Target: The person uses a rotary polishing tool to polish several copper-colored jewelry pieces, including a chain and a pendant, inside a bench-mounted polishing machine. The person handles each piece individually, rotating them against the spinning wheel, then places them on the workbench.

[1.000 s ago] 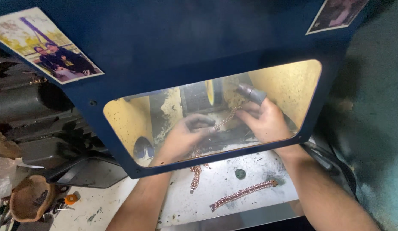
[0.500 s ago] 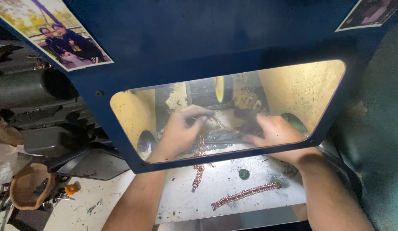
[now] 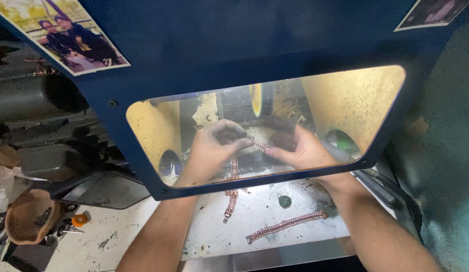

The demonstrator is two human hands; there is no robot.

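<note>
**Both hands pinch a chain under the polishing hood**

Nearest, a loose pink-gold bracelet [image 3: 287,226] lies flat on the stained white bench [image 3: 144,236], well apart from both forearms, with bare bench on either side of it; a small dark disc [image 3: 284,201] sits just above it; to the far left a brown bowl [image 3: 28,216] and an orange ring [image 3: 80,220] sit near the bench edge. Beyond, the blue hood [image 3: 234,55] frames a clear window [image 3: 355,100] whose lower rim crosses both wrists; the room inside is tight, yellowed walls closing on both sides. The left hand [image 3: 212,148] and right hand [image 3: 300,151] each grip between fingertips one bracelet chain [image 3: 233,186], its upper part stretched between them, its tail hanging down past the rim onto the bench. Farthest, the yellow wheel [image 3: 254,98] stands just above the hands. Against half a second ago, the hands sit closer together and lower in the window; the chain's tail and the loose bracelet lie as before.
</note>
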